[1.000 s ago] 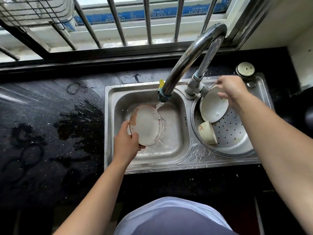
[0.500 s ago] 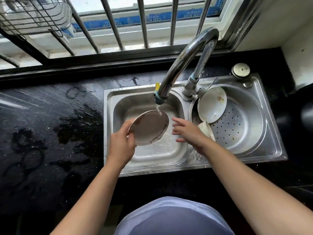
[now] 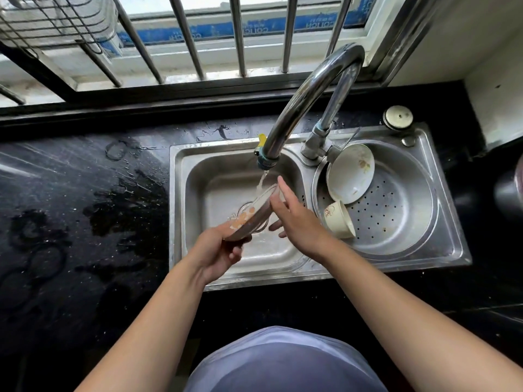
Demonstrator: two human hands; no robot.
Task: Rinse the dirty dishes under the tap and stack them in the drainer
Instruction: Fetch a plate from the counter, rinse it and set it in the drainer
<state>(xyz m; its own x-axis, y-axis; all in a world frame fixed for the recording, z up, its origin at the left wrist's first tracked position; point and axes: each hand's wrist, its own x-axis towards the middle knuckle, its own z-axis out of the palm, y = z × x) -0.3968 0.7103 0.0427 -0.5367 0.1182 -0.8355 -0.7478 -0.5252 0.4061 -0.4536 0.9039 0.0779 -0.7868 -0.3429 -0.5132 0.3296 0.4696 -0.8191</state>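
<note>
Plate (image 3: 245, 218) is tilting under the tap (image 3: 297, 108). Your left hand (image 3: 216, 251) is gripping it. Your right hand (image 3: 295, 222) is touching it, straight-fingered.

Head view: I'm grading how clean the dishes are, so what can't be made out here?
- Plate face, head view: tilted nearly edge-on, and the right hand covers one rim, so the remaining dirt is unclear.
- Cup, head view: small and tilted in the drainer; whether it is clean cannot be told.
- Wire rack, head view: cut off by the top left edge, contents blurred.
</note>
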